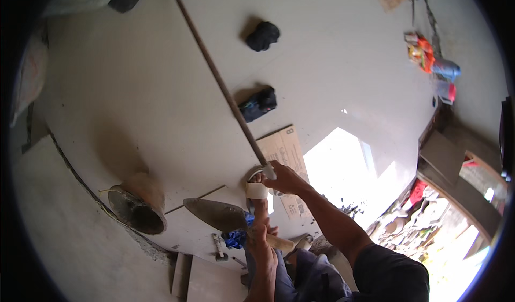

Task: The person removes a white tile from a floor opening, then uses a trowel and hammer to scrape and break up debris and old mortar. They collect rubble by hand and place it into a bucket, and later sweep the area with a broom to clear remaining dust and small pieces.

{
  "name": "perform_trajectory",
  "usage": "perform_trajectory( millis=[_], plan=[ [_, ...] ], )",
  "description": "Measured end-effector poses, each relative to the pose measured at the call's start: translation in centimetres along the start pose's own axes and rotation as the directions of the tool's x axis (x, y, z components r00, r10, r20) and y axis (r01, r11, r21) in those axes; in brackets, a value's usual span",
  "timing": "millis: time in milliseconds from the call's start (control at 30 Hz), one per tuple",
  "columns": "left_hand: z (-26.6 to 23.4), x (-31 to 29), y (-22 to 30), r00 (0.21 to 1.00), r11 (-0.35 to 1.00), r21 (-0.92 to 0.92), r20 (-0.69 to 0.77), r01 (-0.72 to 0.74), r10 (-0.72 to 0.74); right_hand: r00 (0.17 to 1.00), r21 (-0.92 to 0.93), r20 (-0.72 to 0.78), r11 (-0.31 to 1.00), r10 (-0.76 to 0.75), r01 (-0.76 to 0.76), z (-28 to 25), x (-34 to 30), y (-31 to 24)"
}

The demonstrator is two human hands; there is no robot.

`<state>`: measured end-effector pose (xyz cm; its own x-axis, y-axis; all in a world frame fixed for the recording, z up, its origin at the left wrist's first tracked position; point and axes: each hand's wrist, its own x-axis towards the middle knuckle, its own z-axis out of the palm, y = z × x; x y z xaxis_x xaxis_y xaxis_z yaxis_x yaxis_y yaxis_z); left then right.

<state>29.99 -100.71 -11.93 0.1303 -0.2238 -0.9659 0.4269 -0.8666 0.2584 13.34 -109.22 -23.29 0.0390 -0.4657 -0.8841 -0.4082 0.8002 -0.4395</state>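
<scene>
My left hand (261, 241) is closed round the wooden handle of a pointed trowel (212, 212), its grey blade reaching out to the left. My right hand (288, 178) grips the near end of a long, thin brown pole (214, 74), beside its whitish tip. From there the pole slants away over the pale floor toward the upper left, where its far end meets something blue at the picture's edge. Just below the right hand is my foot in a white-strapped sandal (256, 190). A flattened cardboard piece (289, 151) lies partly behind my right hand and forearm.
At the left wall stands a dirty bucket (155, 213). A hammer (219, 248) and crumpled blue material (234, 240) lie near my feet. Two black bundles (263, 36) rest farther off. Bags and bottles (429, 60) line the right wall; rubble (429, 224) lies beyond an opening.
</scene>
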Motion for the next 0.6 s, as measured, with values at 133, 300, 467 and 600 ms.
perform_trajectory(
  millis=[133, 300, 467, 600],
  plan=[
    [-1.6, -2.5, -5.4, 0.993, 0.939, 0.323, 0.033, -0.12, 0.115, 0.896, 0.009, -0.443, 0.999, -0.034, 0.043, -1.6, -3.9, -2.8],
    [-4.4, -4.7, -8.7, 0.98, 0.888, 0.448, 0.196, -0.109, 0.022, 0.927, 0.083, -0.363, 0.994, 0.092, -0.066, 0.8, -29.0, 9.8],
    [-6.0, -6.1, -11.2, 0.963, 0.77, 0.61, 0.269, -0.188, 0.022, 0.876, 0.097, -0.441, 0.981, 0.195, -0.169, 5.1, -58.4, 28.3],
    [-8.5, -10.3, -11.9, 0.941, 0.723, 0.616, 0.305, -0.314, 0.149, 0.831, 0.089, -0.518, 0.979, 0.202, -0.182, 7.3, -70.6, 37.1]
  ],
)
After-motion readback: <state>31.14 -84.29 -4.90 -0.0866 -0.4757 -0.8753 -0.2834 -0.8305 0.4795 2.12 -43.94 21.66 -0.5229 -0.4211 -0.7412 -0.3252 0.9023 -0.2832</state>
